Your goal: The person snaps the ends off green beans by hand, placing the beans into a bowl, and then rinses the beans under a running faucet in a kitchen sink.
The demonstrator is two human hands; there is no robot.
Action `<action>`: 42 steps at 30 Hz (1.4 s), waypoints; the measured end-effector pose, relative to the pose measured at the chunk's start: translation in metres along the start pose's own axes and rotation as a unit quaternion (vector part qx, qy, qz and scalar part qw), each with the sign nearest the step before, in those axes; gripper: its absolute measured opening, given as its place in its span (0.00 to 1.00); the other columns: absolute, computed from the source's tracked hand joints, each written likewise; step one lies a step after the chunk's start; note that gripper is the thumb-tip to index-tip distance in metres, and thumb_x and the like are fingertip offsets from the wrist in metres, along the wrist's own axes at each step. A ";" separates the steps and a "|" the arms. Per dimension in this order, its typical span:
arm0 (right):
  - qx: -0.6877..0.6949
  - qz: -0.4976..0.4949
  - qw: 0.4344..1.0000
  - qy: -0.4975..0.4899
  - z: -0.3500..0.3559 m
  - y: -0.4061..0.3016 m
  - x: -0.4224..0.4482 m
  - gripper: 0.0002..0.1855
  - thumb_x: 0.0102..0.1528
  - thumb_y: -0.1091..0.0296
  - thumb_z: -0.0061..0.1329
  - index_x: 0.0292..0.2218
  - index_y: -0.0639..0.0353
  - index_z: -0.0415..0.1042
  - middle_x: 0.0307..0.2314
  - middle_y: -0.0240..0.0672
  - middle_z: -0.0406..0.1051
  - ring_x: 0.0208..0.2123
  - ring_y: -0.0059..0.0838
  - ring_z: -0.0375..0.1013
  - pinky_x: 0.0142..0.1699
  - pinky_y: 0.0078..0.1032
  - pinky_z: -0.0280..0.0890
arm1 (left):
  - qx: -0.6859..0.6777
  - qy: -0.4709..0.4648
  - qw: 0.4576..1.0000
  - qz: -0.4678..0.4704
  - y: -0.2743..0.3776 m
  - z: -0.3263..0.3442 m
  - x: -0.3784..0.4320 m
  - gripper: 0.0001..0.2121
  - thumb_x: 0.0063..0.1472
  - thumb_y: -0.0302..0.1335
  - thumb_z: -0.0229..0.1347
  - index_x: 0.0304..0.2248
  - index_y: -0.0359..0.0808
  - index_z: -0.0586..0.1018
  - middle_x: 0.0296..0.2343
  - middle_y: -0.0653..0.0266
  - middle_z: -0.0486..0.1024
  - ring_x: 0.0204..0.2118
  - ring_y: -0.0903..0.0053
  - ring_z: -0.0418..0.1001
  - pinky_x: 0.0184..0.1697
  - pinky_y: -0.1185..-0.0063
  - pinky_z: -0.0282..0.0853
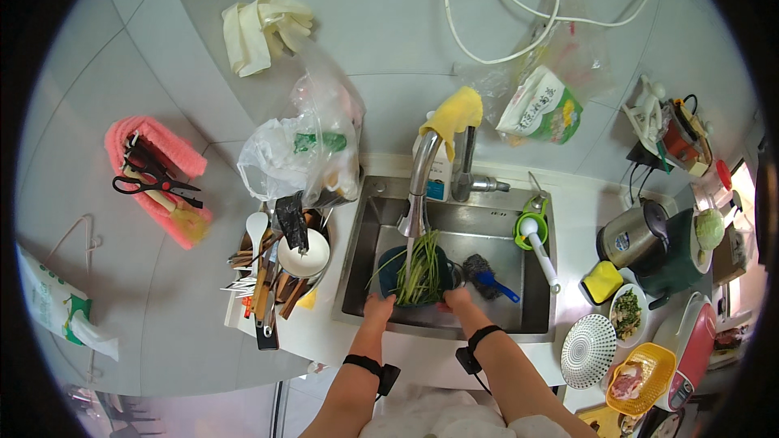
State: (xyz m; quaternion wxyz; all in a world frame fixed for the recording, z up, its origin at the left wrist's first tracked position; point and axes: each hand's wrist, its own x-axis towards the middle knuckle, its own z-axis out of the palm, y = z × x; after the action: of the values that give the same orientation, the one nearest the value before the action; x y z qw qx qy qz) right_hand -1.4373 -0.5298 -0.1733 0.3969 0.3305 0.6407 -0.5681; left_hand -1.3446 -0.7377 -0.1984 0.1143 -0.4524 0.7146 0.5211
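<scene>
Long green vegetable stalks (422,274) lie in a dark teal basin (390,264) inside the stainless steel sink (508,316). Water seems to run onto them from the pull-down faucet (416,210), which has a yellow cloth (457,114) draped over its neck. My left hand (380,306) grips the basin's near left rim. On its near right side, my right hand (455,299) holds the rim too, fingers partly hidden. Right of the basin, a steel wool scrubber with a blue handle (496,283) rests on the sink floor.
Left of the sink, utensils crowd a holder beneath a white bowl (304,253). At right stand a kettle (633,232), a yellow sponge (602,281), a plate of chopped food (627,315), a white colander (588,350) and a yellow basket holding meat (645,371). A green strainer (528,225) hangs at the sink's right rim.
</scene>
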 end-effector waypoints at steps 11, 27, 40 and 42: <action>0.153 -0.195 0.968 -0.046 -0.051 0.035 -0.066 0.10 0.51 0.74 0.46 0.32 0.72 0.63 0.25 0.42 0.68 0.23 0.37 0.73 0.26 0.28 0.71 | -0.440 -0.147 0.873 -0.151 0.049 0.027 -0.073 0.27 0.54 0.14 0.40 0.53 0.42 0.49 0.47 0.48 0.52 0.48 0.49 0.57 0.41 0.52 0.67; -0.489 -0.660 0.541 0.180 -0.019 -0.039 -0.126 0.25 0.40 0.75 0.47 0.43 0.57 0.66 0.45 0.43 0.60 0.50 0.41 0.57 0.54 0.34 0.52 | -0.332 -0.177 0.923 -0.082 0.069 0.018 -0.111 0.26 0.52 0.14 0.39 0.52 0.35 0.54 0.41 0.51 0.58 0.35 0.55 0.68 0.32 0.66 0.76; -0.771 -0.423 0.472 0.061 -0.012 -0.025 -0.063 0.19 0.48 0.70 0.41 0.43 0.43 0.69 0.44 0.31 0.62 0.52 0.32 0.54 0.61 0.43 0.33 | -0.369 -0.234 0.895 -0.091 0.052 0.022 -0.088 0.32 0.51 0.14 0.40 0.55 0.40 0.46 0.48 0.50 0.49 0.42 0.50 0.63 0.36 0.61 0.74; -0.789 -0.411 0.457 0.025 -0.018 -0.030 -0.065 0.18 0.49 0.69 0.39 0.43 0.44 0.70 0.43 0.31 0.63 0.52 0.33 0.55 0.61 0.43 0.32 | -0.385 -0.234 0.887 -0.106 0.054 0.022 -0.089 0.33 0.51 0.14 0.40 0.56 0.41 0.44 0.50 0.50 0.47 0.44 0.49 0.61 0.36 0.60 0.73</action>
State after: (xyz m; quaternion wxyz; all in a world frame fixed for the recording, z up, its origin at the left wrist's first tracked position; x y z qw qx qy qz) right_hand -1.4355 -0.5147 -0.1016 0.1926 -0.4107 0.8865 0.0910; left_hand -1.3423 -0.6690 -0.1167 0.1495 -0.3989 0.3587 0.8306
